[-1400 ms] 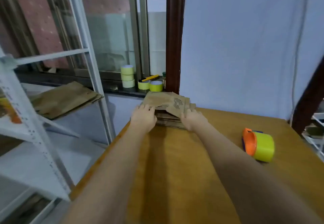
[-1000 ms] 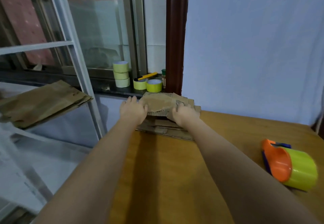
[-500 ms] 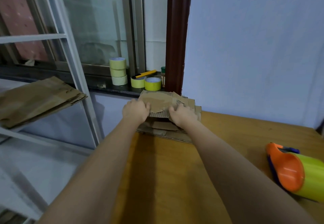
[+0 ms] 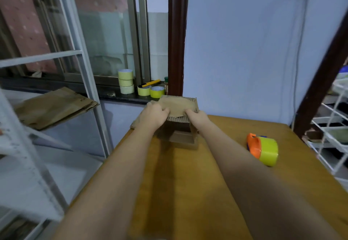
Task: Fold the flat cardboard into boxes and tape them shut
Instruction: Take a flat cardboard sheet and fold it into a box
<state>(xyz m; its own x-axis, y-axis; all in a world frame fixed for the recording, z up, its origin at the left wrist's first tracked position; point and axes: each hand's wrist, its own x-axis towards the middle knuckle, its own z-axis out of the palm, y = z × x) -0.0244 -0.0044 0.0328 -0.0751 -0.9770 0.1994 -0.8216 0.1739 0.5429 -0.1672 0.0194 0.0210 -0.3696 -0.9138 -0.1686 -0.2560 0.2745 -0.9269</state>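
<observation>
Cardboard [image 4: 178, 105] edges in both hands [image 4: 177, 116]

Both hands — left hand [image 4: 155, 114], right hand [image 4: 197, 117] — grip a cardboard sheet [image 4: 178, 106] above the stack [image 4: 180, 138] on the counter [image 4: 188, 183]; a tape dispenser [image 4: 262, 149] lies to the right.

Two bare forearms reach forward from the bottom edge of the head view, with no sleeve, cuff, watch, band or glove showing anywhere along them. The left hand [image 4: 153, 114] and the right hand [image 4: 197, 117] are likewise uncovered, and no ring is visible on either.
</observation>
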